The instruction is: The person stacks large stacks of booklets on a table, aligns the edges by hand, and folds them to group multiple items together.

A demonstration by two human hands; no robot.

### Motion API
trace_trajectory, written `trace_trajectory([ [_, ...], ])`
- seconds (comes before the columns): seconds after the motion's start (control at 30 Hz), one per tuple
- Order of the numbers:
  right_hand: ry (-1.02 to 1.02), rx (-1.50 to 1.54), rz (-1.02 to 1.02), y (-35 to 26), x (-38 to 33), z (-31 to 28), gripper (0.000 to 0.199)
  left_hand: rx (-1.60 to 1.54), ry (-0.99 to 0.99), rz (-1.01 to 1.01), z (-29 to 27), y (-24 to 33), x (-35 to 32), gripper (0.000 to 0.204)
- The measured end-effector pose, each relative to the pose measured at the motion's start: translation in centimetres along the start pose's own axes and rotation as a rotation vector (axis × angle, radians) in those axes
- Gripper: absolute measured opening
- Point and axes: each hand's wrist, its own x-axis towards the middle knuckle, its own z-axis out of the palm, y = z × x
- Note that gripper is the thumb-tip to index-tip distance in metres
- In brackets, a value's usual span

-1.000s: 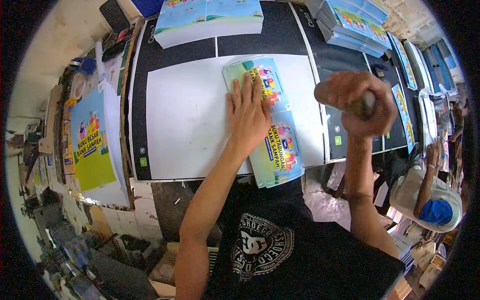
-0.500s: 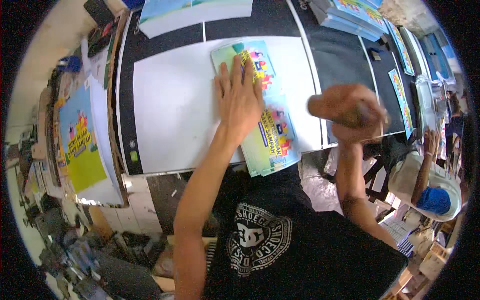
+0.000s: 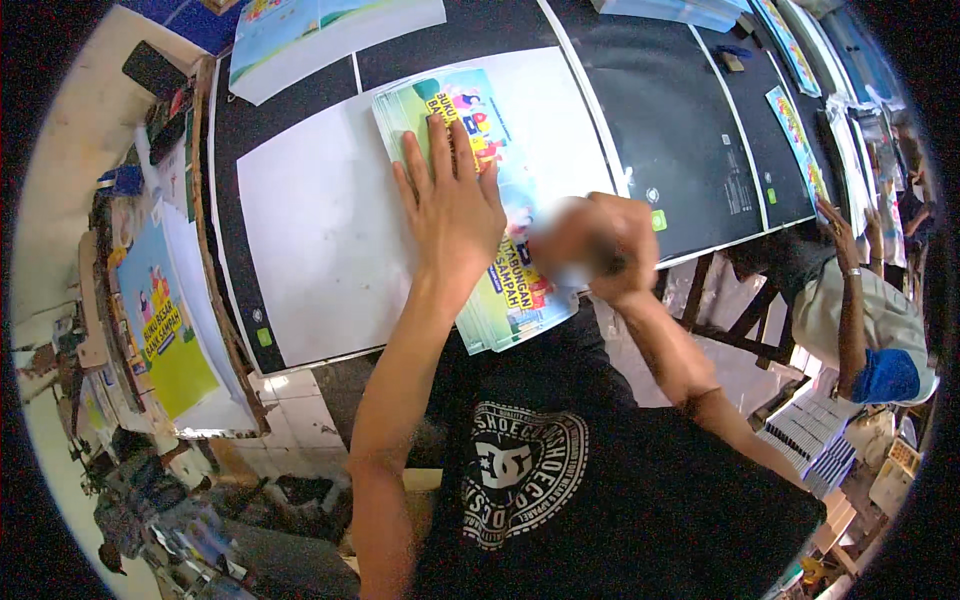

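My left hand (image 3: 453, 220) lies flat on a stack of colourful printed booklets (image 3: 487, 110), its fingers spread over the upper part of the covers. The stack runs lengthwise toward me, its edges slightly fanned. Over the lower right of the booklets is my right hand (image 3: 628, 240), closed around an object that motion blurs; its kind cannot be told. Whether that object touches the covers is unclear. Beneath the stack is a large white sheet (image 3: 315, 210) on the black-topped table (image 3: 675, 130).
At the far left of the table lies a pile of large printed sheets (image 3: 330, 45). Another printed pile (image 3: 665, 10) sits at the far right. A side table holds a blue-green printed sheet (image 3: 165, 320). On the right, another person (image 3: 870, 310) works beside the table.
My right hand has swung left from the table's right part to over the booklets. The left hand stays pressed on the stack. The whole view has shifted slightly.
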Motion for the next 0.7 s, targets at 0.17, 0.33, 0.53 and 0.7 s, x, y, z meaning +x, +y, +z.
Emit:
trace_trajectory([
  [0.17, -0.152, 0.617, -0.326, -5.9, -0.3, -2.1, 0.051, -0.036, 0.024, 0.029, 0.2, -0.3, 0.0, 0.06],
  [0.33, -0.175, 0.164, -0.033, 0.5, -3.3, 2.5, 0.023, -0.008, 0.0, 0.023, 0.0, -0.2, 0.0, 0.062],
  [0.53, -0.33, 0.093, -0.103, 0.8, -3.5, 4.1, 0.006, -0.067, 0.041, 0.046, 0.5, -0.5, -0.4, 0.063],
  [0.7, -0.075, 0.419, -0.105, -5.4, 2.2, -0.3, 0.046, -0.096, -0.018, -0.025, 1.0, -0.5, -0.5, 0.062],
])
